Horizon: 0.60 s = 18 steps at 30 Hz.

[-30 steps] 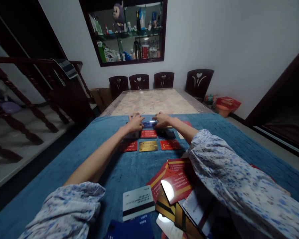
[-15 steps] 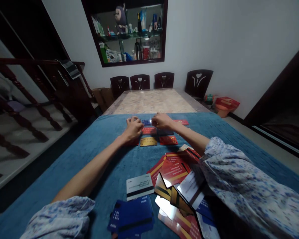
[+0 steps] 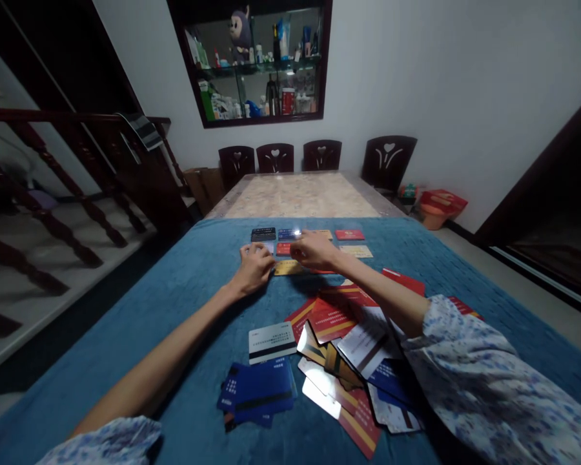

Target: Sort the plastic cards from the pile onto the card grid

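Several bank-type cards lie in rows on the blue cloth [image 3: 193, 284]. The far row has a black card [image 3: 263, 234], a blue card [image 3: 287, 234], a partly hidden yellowish card [image 3: 325, 234] and a red card [image 3: 349, 234]. My left hand [image 3: 255, 266], fingers bent and apart, rests at the left end of the nearer rows, beside a gold card [image 3: 286, 267] and over a pale card [image 3: 270, 247]. Curled fingers of my right hand [image 3: 314, 250] sit over the middle row, next to a red card [image 3: 283, 249]; their tips are hidden. A cream card [image 3: 357, 251] lies right of that hand.
Nearer me lie a loose heap of red cards [image 3: 329, 320], a white card [image 3: 271, 341] and a stack of blue cards [image 3: 264, 391]. My right sleeve covers part of the heap. Beyond the cloth stretch the bare tabletop [image 3: 300, 194] and chairs [image 3: 322, 155].
Both hands have come slightly nearer to me, from the far row toward the middle and near rows. The black card and the cream card now show. My view has shifted a little.
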### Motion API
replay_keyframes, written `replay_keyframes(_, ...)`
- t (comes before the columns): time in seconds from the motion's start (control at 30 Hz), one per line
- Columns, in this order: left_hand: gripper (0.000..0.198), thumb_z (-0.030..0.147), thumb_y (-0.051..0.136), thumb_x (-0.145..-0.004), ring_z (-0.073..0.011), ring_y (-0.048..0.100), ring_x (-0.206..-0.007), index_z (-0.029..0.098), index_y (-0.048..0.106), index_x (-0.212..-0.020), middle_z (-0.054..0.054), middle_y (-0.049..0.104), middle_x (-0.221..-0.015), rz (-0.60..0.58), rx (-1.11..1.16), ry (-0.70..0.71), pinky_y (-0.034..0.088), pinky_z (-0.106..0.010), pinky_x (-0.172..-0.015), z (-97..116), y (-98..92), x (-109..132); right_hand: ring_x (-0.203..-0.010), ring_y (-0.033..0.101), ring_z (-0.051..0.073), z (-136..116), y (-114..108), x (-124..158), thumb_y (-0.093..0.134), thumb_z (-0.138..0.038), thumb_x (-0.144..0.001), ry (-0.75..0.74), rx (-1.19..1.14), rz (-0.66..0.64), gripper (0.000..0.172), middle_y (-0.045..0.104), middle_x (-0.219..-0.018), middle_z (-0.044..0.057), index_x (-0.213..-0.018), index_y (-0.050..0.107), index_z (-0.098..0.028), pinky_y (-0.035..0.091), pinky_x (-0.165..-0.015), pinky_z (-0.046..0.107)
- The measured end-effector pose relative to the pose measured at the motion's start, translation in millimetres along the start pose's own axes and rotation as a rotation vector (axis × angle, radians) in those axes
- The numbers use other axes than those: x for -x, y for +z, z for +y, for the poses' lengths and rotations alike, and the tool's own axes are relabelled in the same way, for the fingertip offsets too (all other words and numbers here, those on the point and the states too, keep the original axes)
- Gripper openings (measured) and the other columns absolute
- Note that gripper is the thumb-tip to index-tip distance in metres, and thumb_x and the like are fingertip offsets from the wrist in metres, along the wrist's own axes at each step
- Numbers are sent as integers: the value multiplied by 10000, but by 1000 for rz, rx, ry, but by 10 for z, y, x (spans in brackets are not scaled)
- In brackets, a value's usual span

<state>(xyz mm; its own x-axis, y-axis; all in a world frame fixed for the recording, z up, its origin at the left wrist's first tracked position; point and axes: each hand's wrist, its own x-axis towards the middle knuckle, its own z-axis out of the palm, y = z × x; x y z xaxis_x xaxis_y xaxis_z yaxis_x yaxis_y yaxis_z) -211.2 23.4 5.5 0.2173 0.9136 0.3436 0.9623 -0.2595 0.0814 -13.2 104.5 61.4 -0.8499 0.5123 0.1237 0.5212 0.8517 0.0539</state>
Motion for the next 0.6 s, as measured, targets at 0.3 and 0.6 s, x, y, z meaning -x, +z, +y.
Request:
replay_keyframes(0.3, 219, 208, 515, -916, -299, 442, -1198, 211, 731, -954, -80, 694, -1019, 26, 43, -19, 254, -517, -1003, 136, -31, 395, -1076, 532, 252, -339, 39, 256, 547, -208, -890, -44, -89, -20, 204, 707, -1071, 76, -983, 727, -230, 332, -753, 319)
replay_keyframes(0.6, 249, 214, 493, -926, -299, 452, -1166, 238, 741, -934, -83, 705, -991, 29, 87, -46, 278, -538, -989, 333, -118, 807, -1046, 515, 245, -599, 80, 580, 576, -216, -881, -109, -162, -18, 158, 705, -1009, 79, -944, 720, -239, 324, -761, 335)
